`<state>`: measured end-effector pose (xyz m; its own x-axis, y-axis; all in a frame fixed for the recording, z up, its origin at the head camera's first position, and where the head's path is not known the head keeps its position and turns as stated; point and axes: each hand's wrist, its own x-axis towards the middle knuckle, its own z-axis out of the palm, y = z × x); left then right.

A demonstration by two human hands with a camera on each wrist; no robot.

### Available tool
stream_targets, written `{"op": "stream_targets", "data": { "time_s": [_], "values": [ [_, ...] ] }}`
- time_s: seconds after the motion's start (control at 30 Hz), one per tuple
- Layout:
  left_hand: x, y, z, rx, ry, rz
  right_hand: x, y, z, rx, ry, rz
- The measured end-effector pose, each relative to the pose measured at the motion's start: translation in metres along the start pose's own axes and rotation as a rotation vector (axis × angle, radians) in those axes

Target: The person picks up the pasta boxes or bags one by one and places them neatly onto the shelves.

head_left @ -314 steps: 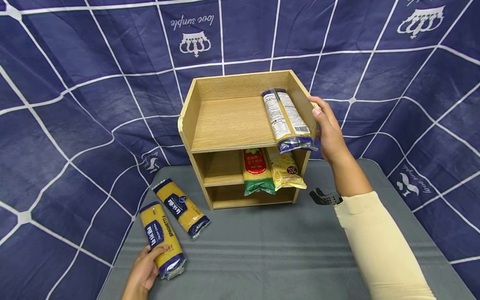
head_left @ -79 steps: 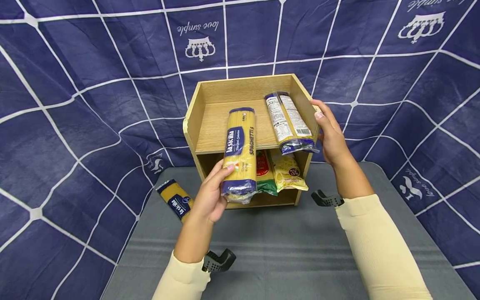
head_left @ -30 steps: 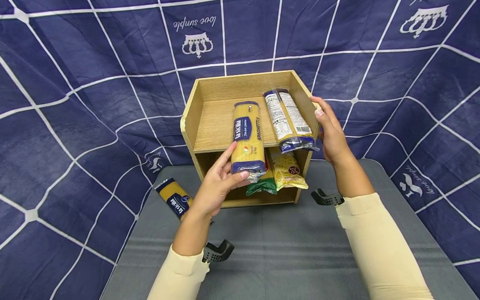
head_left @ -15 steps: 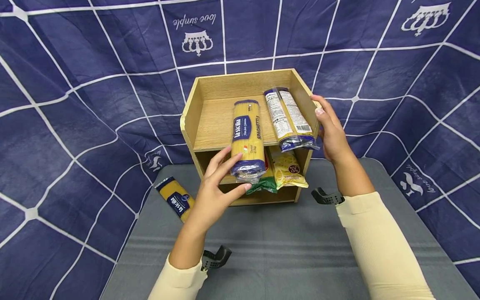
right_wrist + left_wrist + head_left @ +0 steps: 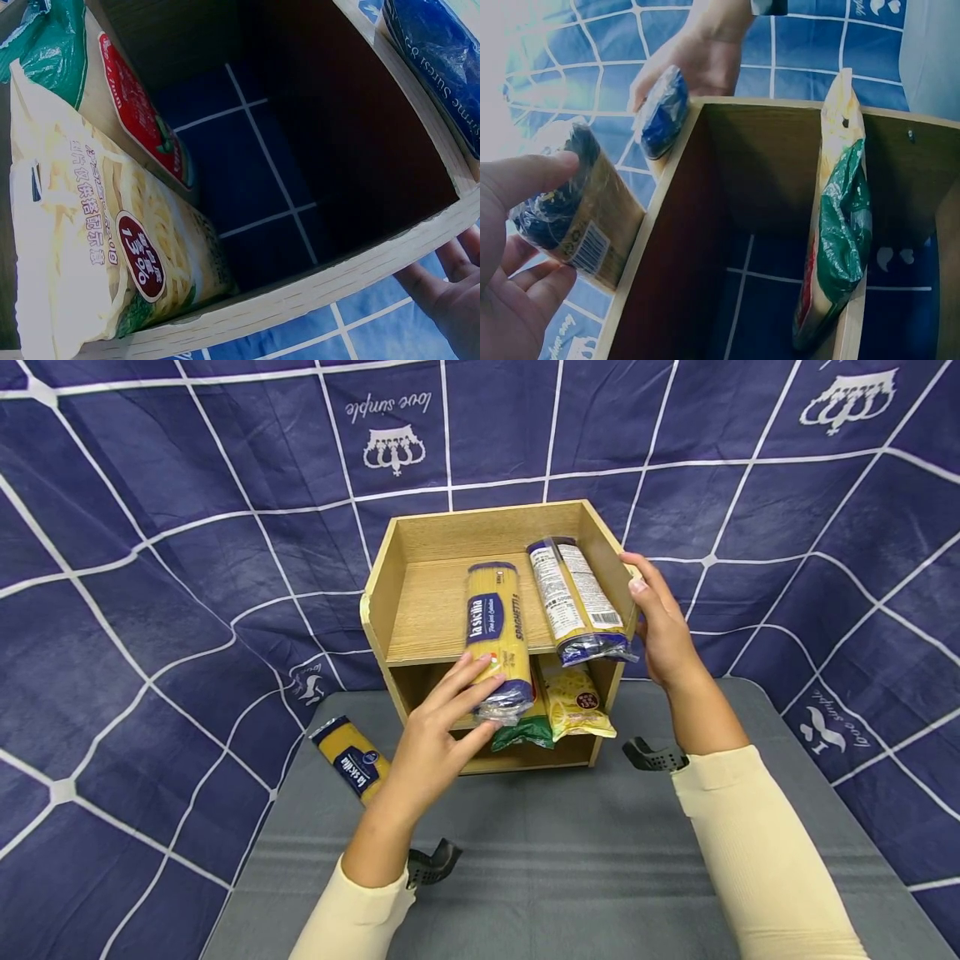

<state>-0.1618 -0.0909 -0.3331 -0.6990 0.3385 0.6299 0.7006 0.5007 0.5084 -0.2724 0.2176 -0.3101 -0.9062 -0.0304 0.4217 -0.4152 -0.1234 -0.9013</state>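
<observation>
A yellow-and-blue spaghetti packet (image 5: 495,618) lies on the top deck of the wooden shelf (image 5: 442,652), its near end jutting past the front edge. My left hand (image 5: 431,747) touches that end, fingers along its upper left side and thumb at the crinkled tip. In the left wrist view, thumb and fingers stand either side of the packet (image 5: 600,232). My right hand (image 5: 660,618) rests against the shelf's right side panel, fingers on the outside. Beside it, spaghetti packed back-side up (image 5: 573,593) lies along the panel.
Under the top deck, a red-and-green pasta bag (image 5: 525,731) and a pale yellow noodle bag (image 5: 573,702) stick out at the front. Another spaghetti packet (image 5: 352,760) lies on the grey cloth (image 5: 562,860) to the left, partly behind my forearm. Blue checked fabric (image 5: 262,443) surrounds everything.
My left hand lifted a spaghetti packet from the cloth and laid it on the top deck. Its fingers loosened, then came back against the near end. My right hand stayed put.
</observation>
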Motion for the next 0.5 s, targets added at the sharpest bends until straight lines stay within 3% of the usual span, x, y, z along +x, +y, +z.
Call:
{"op": "stream_targets", "data": {
  "time_s": [0.5],
  "values": [
    [0.018, -0.005, 0.006, -0.022, -0.036, 0.001, 0.0, 0.001, -0.001, 0.009, -0.004, -0.002]
  ]
}}
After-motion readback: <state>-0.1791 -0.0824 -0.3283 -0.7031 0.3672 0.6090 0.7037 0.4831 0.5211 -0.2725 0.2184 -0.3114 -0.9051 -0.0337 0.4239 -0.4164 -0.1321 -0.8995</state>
